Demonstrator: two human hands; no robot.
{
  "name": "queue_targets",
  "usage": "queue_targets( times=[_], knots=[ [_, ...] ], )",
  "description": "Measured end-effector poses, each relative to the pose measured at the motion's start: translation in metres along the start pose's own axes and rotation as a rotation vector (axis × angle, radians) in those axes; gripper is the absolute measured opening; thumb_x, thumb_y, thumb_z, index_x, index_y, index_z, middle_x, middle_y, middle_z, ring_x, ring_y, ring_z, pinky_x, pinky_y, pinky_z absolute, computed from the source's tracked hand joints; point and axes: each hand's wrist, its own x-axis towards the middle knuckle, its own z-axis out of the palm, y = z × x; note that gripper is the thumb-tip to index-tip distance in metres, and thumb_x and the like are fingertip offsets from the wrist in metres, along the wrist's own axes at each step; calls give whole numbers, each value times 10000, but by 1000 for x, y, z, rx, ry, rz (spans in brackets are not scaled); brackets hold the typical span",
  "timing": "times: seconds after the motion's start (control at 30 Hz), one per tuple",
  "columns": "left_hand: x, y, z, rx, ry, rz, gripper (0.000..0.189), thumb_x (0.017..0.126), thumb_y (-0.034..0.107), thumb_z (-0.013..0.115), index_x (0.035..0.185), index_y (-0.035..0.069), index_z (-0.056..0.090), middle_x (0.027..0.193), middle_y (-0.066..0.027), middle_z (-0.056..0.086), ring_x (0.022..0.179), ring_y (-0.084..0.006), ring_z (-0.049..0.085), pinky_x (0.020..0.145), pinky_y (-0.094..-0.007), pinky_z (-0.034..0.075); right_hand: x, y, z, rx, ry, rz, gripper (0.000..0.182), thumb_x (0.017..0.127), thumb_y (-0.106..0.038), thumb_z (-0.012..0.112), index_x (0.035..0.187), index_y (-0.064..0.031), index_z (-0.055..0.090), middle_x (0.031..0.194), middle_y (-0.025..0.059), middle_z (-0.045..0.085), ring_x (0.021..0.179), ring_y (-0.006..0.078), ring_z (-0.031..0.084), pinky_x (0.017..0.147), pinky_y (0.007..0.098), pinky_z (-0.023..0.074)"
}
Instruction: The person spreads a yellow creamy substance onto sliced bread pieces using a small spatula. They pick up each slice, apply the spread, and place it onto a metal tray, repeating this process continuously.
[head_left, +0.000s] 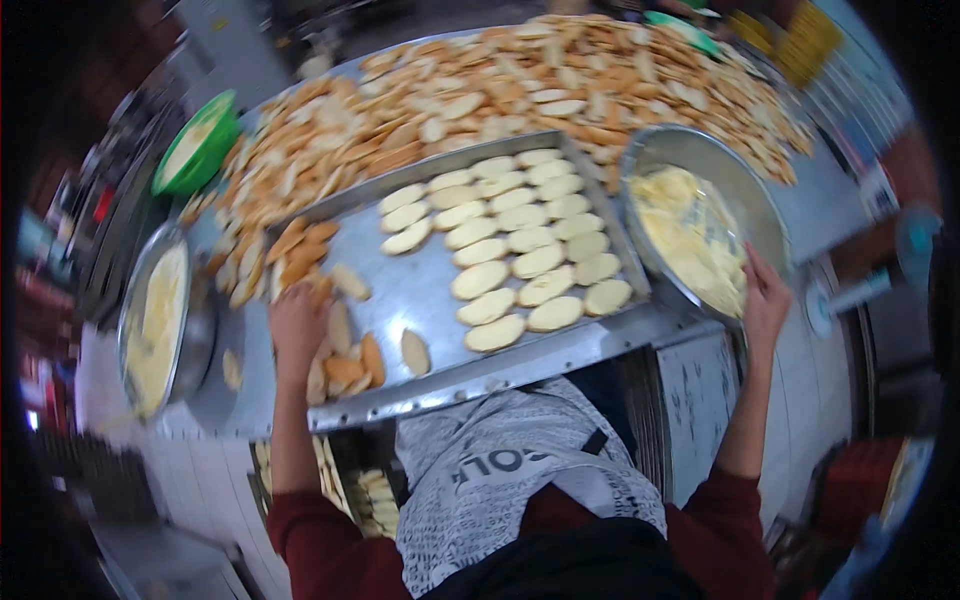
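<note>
A metal baking tray (420, 277) lies before me on the metal table. On its right side, oval bread slices (495, 331) coated with pale yellow cream stand in rows. Loose, uncoated slices (304, 251) are heaped along the tray's left side. My left hand (298, 319) is down on that heap, touching slices; whether it grips one is hidden. At the right, my right hand (765, 294) is at the near rim of a steel bowl (750, 180) holding yellow cream (694, 240). Its fingers are pinched together, but any tool in them is not clear.
A large pile of bread slices (480, 105) covers the table behind the tray. At the left are a second steel bowl (199, 330) with cream and a green bowl (225, 142). Filled trays (375, 495) sit below the table edge.
</note>
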Motion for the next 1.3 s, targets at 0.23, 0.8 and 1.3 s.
queue_targets(
  times=[0.23, 0.8, 1.3],
  knots=[
    [20, 14, -10, 76, -46, 36, 175, 779, 0, 561, 949, 36, 577, 882, -118, 618, 941, -311, 590, 739, -433, 483, 35, -2, -19, -322, -239, 83, 273, 845, -144, 591, 1087, -161, 715, 787, 89, 699, 729, 245, 661, 667, 344, 487],
    [7, 15, 19, 296, -99, 189, 342, 761, 63, 615, 1088, 34, 523, 895, -149, 565, 913, -321, 564, 762, -418, 501, 65, -30, 10, -321, -614, 102, 246, 788, -155, 574, 945, -129, 762, 641, 35, 694, 670, 168, 663, 677, 319, 507],
    [11, 67, -27, -1449, -92, -458, 397, 958, 209, 563, 1271, -10, 453, 1129, -79, 556, 949, -110, 530, 866, -277, 441, 53, 7, 33, -465, -298, -246, 318, 729, -67, 582, 971, -179, 755, 739, 139, 684, 668, 312, 652, 651, 406, 512]
  ],
)
